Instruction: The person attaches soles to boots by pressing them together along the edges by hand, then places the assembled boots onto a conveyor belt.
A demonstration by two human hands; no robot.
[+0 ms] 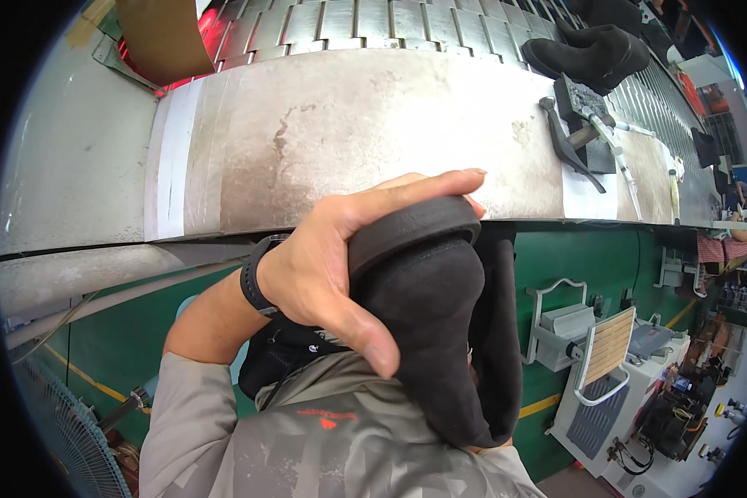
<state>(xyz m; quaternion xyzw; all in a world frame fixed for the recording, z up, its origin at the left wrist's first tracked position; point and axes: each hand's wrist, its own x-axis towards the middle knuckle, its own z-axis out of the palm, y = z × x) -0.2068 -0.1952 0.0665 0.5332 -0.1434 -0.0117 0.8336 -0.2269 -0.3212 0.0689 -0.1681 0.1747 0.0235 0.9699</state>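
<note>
In front of my chest is a black suede-like boot (427,324), its thick dark sole edge (415,231) turned upward. My left hand (324,266) grips it from the left, with the thumb down the upper and the fingers stretched across the sole. The boot's soft shaft (500,332) bends back up along its right side. My right hand is hidden behind the boot; only a little skin shows below it, so its fingers cannot be made out.
A pale, stained bench top (340,141) lies ahead, with a slatted metal conveyor (365,25) beyond it. On the right are a hammer (589,133), a dark block (573,100) and black boots (593,54). A fan (58,440), a machine (614,398) and another person (722,249) are around.
</note>
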